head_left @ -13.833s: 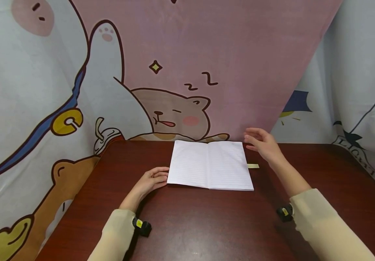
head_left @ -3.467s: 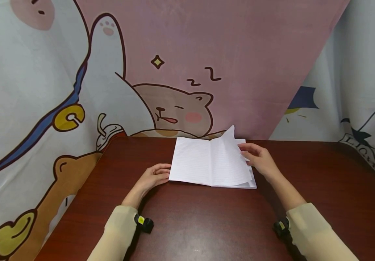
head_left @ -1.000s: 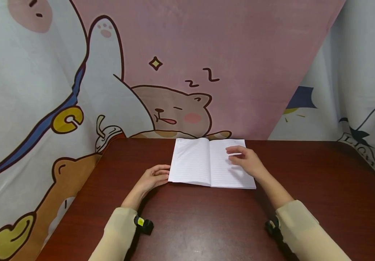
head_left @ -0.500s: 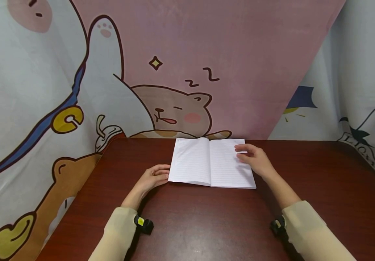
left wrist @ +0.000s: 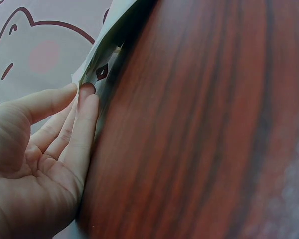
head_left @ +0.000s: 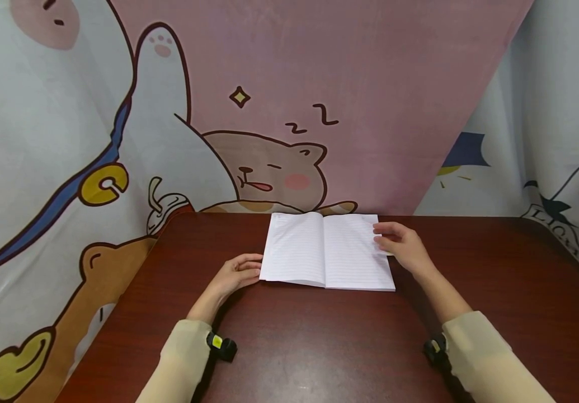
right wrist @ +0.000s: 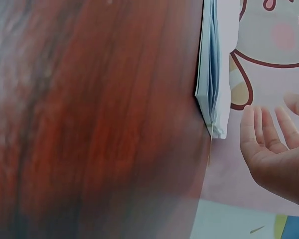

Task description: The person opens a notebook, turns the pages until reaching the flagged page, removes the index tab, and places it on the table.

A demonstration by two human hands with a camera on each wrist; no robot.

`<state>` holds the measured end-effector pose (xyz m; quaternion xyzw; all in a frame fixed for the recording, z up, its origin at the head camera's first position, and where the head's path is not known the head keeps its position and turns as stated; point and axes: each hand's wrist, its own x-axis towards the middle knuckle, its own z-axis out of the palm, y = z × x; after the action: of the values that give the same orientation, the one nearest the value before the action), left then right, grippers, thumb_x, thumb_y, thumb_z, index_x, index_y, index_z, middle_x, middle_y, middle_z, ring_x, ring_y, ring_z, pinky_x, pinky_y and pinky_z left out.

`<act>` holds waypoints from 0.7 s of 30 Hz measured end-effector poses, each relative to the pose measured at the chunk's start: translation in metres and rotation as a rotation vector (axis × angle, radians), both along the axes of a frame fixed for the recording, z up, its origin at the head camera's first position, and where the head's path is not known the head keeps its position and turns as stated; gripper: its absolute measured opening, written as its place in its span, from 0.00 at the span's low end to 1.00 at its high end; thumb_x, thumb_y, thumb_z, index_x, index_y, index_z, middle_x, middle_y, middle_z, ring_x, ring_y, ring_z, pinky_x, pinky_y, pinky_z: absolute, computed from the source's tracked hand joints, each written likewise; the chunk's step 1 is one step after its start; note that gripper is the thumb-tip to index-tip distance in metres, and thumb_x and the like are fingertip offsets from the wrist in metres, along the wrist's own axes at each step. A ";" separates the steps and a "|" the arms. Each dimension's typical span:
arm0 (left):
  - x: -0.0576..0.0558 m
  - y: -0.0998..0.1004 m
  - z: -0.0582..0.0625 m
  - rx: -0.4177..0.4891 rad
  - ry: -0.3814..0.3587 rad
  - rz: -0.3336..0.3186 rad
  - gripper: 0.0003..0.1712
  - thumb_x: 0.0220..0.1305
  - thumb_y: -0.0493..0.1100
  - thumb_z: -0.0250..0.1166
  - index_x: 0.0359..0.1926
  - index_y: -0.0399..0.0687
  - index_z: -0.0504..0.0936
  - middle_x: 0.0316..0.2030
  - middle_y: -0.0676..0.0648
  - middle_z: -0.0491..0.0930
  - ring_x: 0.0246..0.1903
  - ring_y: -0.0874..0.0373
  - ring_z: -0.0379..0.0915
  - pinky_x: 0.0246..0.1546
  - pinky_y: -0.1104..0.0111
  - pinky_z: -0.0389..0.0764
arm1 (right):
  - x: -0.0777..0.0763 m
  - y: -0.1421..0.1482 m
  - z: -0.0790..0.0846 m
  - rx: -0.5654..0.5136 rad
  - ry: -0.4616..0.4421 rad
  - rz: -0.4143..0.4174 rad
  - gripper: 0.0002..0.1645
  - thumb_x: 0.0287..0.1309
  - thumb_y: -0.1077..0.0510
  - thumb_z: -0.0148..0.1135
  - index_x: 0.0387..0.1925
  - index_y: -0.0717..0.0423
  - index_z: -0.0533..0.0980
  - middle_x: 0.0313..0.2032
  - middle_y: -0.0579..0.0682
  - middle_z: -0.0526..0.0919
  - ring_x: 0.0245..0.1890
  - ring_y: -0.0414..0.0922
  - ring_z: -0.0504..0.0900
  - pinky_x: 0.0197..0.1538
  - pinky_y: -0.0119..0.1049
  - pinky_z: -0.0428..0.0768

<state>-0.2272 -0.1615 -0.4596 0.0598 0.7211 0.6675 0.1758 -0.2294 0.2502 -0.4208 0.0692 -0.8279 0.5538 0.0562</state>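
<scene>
At frame centre, the left hand (head_left: 235, 275) pinches an open notebook (head_left: 325, 252), the right hand (head_left: 406, 247) hovers loose and empty; a slackened pinch could let left pages (head_left: 294, 247) spring up.

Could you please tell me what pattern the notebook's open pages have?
The open pages are white with ruled lines, showing best in the head view.

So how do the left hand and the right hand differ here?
The left hand pinches the left edge of the notebook; the right hand holds nothing, raised apart from its right edge. In the head view, the left hand sits lower than the right hand. Both are bare, emerging from cream sleeves.
</scene>
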 end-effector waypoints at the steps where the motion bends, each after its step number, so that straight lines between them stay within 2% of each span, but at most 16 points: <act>1: 0.000 0.000 0.000 -0.001 0.000 0.000 0.26 0.70 0.32 0.59 0.67 0.32 0.68 0.48 0.45 0.81 0.43 0.64 0.80 0.47 0.71 0.84 | 0.000 0.001 -0.001 0.000 -0.003 0.000 0.25 0.66 0.62 0.62 0.60 0.72 0.72 0.56 0.74 0.76 0.39 0.23 0.78 0.42 0.22 0.83; 6: 0.000 0.000 0.000 -0.009 -0.003 0.003 0.26 0.70 0.32 0.59 0.67 0.32 0.69 0.49 0.44 0.81 0.43 0.64 0.80 0.48 0.71 0.84 | -0.002 0.006 -0.004 0.022 -0.027 -0.012 0.26 0.67 0.60 0.62 0.62 0.71 0.71 0.58 0.72 0.76 0.38 0.20 0.76 0.44 0.24 0.84; 14: 0.000 0.000 0.001 -0.008 -0.001 0.002 0.26 0.70 0.31 0.59 0.67 0.32 0.69 0.49 0.43 0.81 0.43 0.64 0.80 0.47 0.71 0.84 | -0.001 0.011 -0.002 0.087 -0.035 -0.060 0.23 0.66 0.61 0.62 0.59 0.71 0.74 0.55 0.72 0.78 0.36 0.20 0.75 0.42 0.21 0.81; 21: 0.000 0.000 0.000 -0.020 0.005 0.000 0.26 0.70 0.32 0.59 0.67 0.32 0.69 0.51 0.40 0.80 0.43 0.64 0.80 0.48 0.71 0.84 | -0.007 0.015 -0.006 0.117 -0.063 -0.093 0.23 0.66 0.60 0.62 0.58 0.70 0.74 0.55 0.70 0.79 0.35 0.18 0.73 0.41 0.19 0.78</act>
<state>-0.2277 -0.1615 -0.4599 0.0599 0.7283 0.6599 0.1746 -0.2361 0.2657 -0.4273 0.0164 -0.8624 0.5034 0.0516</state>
